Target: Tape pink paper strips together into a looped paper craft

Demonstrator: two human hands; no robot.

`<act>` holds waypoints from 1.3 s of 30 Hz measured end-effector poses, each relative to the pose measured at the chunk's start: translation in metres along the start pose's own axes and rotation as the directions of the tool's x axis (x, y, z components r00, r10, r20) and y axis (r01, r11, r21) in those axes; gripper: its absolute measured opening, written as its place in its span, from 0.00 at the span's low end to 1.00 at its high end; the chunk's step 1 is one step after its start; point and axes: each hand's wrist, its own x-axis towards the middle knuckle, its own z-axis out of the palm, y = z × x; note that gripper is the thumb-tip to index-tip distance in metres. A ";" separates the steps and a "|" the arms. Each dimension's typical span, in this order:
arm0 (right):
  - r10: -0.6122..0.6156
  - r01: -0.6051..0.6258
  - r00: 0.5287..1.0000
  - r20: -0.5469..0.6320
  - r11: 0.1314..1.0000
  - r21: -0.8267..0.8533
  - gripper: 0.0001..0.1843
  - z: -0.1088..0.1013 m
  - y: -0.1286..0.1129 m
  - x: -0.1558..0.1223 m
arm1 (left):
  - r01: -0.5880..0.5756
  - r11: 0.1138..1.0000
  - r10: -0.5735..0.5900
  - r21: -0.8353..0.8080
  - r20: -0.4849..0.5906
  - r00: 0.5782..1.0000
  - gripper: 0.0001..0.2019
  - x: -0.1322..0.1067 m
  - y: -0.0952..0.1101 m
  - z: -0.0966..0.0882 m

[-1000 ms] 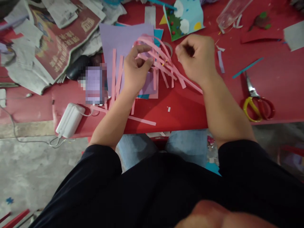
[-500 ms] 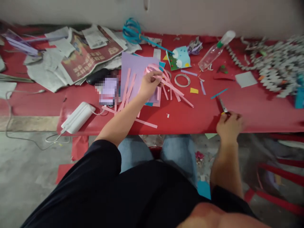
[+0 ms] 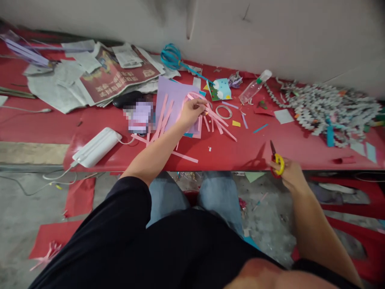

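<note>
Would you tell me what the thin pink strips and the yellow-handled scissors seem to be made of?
The thin pink strips look like matte paper: flat, curling where the left hand holds them. The yellow-handled scissors in the right hand seem to have metal blades, dark here, and glossy, probably plastic, handle loops.

I am looking in on a makeshift paper-craft workshop: pink paper strips, newspapers and folded paper chains are crowding a red table beside a bare wall.
</note>
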 end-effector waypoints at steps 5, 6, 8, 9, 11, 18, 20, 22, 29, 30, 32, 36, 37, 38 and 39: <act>-0.054 0.060 0.998 -0.039 0.981 0.183 0.31 0.099 -0.040 0.017 | 0.022 0.996 -0.028 -0.082 -0.066 0.997 0.08 -0.005 0.007 0.005; -0.067 0.064 0.998 0.004 0.973 0.221 0.34 0.126 -0.049 0.024 | 0.021 0.995 -0.030 -0.101 -0.094 0.995 0.08 -0.005 0.008 0.006; -0.118 0.088 0.989 0.084 0.951 0.298 0.35 0.180 -0.065 0.036 | 0.005 0.990 -0.028 -0.140 -0.167 0.986 0.08 -0.006 0.011 0.005; -0.172 0.113 0.977 0.124 0.917 0.382 0.35 0.206 -0.072 0.042 | -0.008 0.988 -0.025 -0.154 -0.209 0.978 0.08 -0.005 0.013 0.004; -0.253 0.111 0.943 0.217 0.853 0.510 0.30 0.251 -0.084 0.052 | -0.028 0.986 -0.020 -0.163 -0.289 0.957 0.07 -0.004 0.015 0.001; -0.252 -0.068 0.821 0.512 0.847 0.527 0.44 0.313 -0.083 0.083 | -0.060 0.986 -0.009 -0.153 -0.415 0.910 0.04 0.000 0.017 -0.013; -0.253 -0.079 0.813 0.525 0.845 0.529 0.48 0.309 -0.077 0.086 | -0.082 0.983 0.005 -0.163 -0.428 0.904 0.04 -0.001 0.018 -0.014; -0.264 -0.069 0.818 0.510 0.837 0.543 0.48 0.302 -0.074 0.084 | -0.095 0.985 0.023 -0.143 -0.439 0.898 0.03 -0.004 0.019 -0.012; -0.193 0.044 0.884 0.426 0.941 0.336 0.20 0.293 -0.080 0.064 | -0.071 0.996 0.040 -0.057 -0.424 0.905 0.10 -0.014 0.028 -0.001; -0.183 0.043 0.885 0.428 0.947 0.318 0.19 0.294 -0.082 0.062 | -0.074 0.996 0.042 -0.058 -0.427 0.903 0.11 -0.014 0.029 -0.001; -0.167 0.031 0.879 0.446 0.955 0.295 0.19 0.294 -0.085 0.057 | -0.072 0.996 0.040 -0.057 -0.438 0.898 0.12 -0.013 0.030 -0.003; -0.171 0.051 0.858 0.484 0.967 0.250 0.21 0.293 -0.088 0.052 | -0.055 0.997 0.028 -0.046 -0.449 0.893 0.13 -0.011 0.028 -0.007; -0.177 0.065 0.856 0.485 0.969 0.239 0.22 0.293 -0.088 0.053 | -0.055 0.998 0.032 -0.041 -0.439 0.898 0.12 -0.012 0.027 -0.006; -0.184 0.079 0.859 0.479 0.970 0.230 0.23 0.292 -0.088 0.054 | -0.054 0.998 0.036 -0.031 -0.427 0.903 0.12 -0.013 0.026 -0.005; -0.189 0.093 0.862 0.470 0.971 0.221 0.24 0.291 -0.087 0.055 | -0.051 0.999 0.040 -0.016 -0.417 0.908 0.12 -0.014 0.025 -0.002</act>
